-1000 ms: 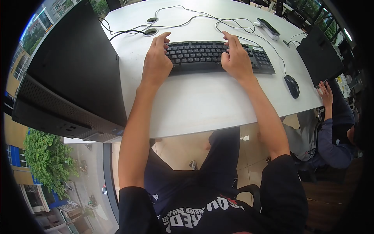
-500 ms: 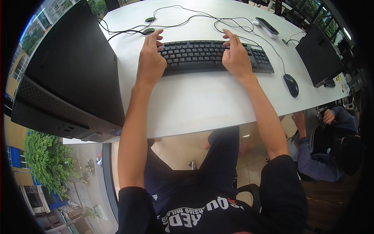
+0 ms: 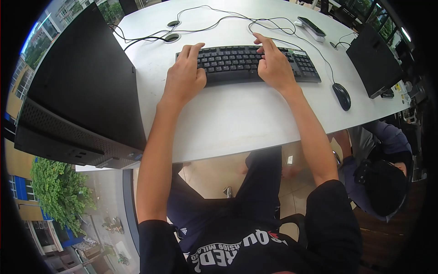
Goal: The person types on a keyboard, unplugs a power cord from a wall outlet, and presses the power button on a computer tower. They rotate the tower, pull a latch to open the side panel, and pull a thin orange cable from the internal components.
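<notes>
typing posture right now: our left hand [image 3: 183,78] sits over the left end of the black keyboard [image 3: 246,63], fingers loosely together and curled down onto the keys, thumb tucked at the front edge. our right hand [image 3: 273,66] covers the right-centre block, fingers [image 3: 263,43] spread, index stretched toward the back row. neither hand grips anything; both just rest on the keys.

keyboard lies flat on the white table [image 3: 237,118], mid-back of the surface, well clear of the near edge. long axis runs left-right across our view, slightly skewed so the numpad end sits a touch nearer us. key legends face us, back edge points away toward the cable tangle [image 3: 269,25].

risks as we judge them:
- the cables loop just behind the keyboard; a right-hand reach past the back row could snag one and drag the phone-like device [image 3: 311,28] on its white base.
- the mouse [image 3: 341,96] sits off to the right near the table edge; a tugged cord or a stray elbow could tip it off.
- the big black case [image 3: 86,86] at our left hangs over the near edge beside our left forearm; a knock there looks bad.
- another person [image 3: 381,182] is crouched low at the right corner, under the mouse side; anything falling lands there.
</notes>
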Available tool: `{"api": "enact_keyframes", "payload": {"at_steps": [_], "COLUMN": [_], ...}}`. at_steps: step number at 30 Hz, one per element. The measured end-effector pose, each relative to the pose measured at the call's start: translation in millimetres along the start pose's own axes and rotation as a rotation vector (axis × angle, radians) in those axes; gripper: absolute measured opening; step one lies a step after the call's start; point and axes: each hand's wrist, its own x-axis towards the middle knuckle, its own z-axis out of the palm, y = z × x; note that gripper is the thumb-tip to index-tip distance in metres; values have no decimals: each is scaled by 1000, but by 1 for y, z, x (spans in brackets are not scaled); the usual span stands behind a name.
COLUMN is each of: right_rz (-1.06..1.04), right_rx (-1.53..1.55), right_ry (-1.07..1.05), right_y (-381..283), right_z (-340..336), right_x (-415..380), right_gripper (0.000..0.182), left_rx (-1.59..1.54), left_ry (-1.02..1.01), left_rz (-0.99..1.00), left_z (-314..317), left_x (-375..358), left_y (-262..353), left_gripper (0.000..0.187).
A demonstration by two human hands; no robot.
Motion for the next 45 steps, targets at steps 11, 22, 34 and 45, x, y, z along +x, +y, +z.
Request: {"api": "enact_keyframes", "payload": {"at_steps": [11, 22, 34, 45], "right_rz": [-13, -63, -74, 118], "right_rx": [-74, -177, -270, -319], "right_ry": [-36, -19, 91, 52], "right_y": [1, -11, -17, -24], "right_z": [6, 5, 23, 25], "right_x": [-2, -3, -5, 14], "right_gripper": [76, 35, 22, 34], "left_rx": [32, 156, 307, 462], "left_ry": [-27, -5, 67, 107], "left_rz": [107, 68, 85, -64], "left_z": [-2, 7, 29, 44], "left_x": [-1, 1, 1, 36], "left_y": [-2, 10, 15, 25], "left_gripper": [58, 34, 24, 28]}}
